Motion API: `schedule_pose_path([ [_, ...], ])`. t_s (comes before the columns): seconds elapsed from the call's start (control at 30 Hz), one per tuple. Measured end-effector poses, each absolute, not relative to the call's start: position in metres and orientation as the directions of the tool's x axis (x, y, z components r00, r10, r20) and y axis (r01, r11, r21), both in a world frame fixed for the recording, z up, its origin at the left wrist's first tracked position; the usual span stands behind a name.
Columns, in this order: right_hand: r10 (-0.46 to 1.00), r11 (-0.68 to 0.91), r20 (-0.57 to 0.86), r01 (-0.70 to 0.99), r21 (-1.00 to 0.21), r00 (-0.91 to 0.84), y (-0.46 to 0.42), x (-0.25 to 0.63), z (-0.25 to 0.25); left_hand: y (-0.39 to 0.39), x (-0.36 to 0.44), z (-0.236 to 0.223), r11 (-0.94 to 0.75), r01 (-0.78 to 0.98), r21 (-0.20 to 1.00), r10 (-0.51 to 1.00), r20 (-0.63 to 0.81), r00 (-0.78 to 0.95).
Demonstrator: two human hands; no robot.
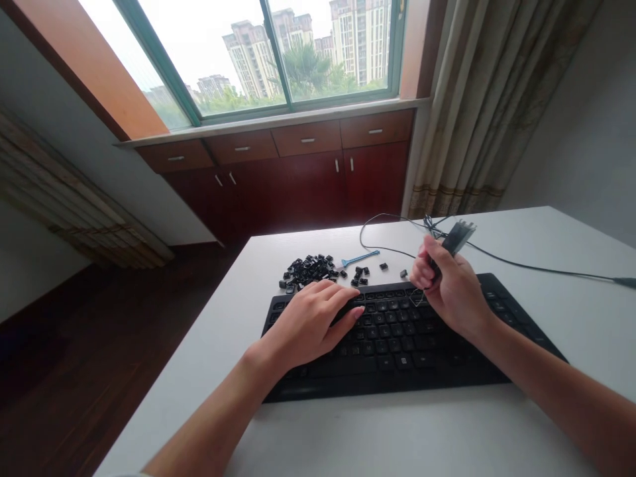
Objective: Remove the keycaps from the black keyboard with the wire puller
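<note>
A black keyboard (397, 348) lies on the white table (546, 291). My left hand (311, 321) rests flat on the keyboard's left part, fingers stretched out over the keys. My right hand (447, 285) is closed around a dark keycap puller (457, 240), whose wire end touches the upper rows of the keyboard. A heap of loose black keycaps (308, 270) lies just beyond the keyboard's far left corner, with a few single keycaps (362, 273) scattered to its right.
A small blue tool (360, 257) lies beyond the keycaps. A black cable (521, 264) loops across the far side of the table and runs off to the right. Beyond the table stand red-brown cabinets (298, 179) under a window, with curtains (497, 106) on the right.
</note>
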State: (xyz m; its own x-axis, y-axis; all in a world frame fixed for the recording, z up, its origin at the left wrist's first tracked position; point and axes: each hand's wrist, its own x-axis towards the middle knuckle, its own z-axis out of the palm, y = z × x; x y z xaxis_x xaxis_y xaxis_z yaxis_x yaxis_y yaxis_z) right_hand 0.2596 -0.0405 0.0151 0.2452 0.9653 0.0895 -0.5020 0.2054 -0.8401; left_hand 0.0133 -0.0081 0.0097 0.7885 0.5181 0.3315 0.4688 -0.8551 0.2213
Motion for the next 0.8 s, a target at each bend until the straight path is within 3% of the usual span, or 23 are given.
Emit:
schedule_pose_path([
  [0.23,0.969,0.176,0.078,-0.431,-0.885,0.236,-0.043,0.264,0.021,-0.012,0.016,0.008,-0.857,0.487,0.168,0.515,0.324,0.794],
  [0.5,0.969,0.213,0.165,-0.284,-0.935,0.183,-0.044,0.27,0.017,-0.013,0.017,0.01,-0.856,0.495,0.151,0.516,0.307,0.799],
  [0.8,0.965,0.24,0.201,-0.262,-0.935,0.168,-0.047,0.263,0.014,-0.015,0.019,0.012,-0.861,0.493,0.121,0.504,0.324,0.801],
])
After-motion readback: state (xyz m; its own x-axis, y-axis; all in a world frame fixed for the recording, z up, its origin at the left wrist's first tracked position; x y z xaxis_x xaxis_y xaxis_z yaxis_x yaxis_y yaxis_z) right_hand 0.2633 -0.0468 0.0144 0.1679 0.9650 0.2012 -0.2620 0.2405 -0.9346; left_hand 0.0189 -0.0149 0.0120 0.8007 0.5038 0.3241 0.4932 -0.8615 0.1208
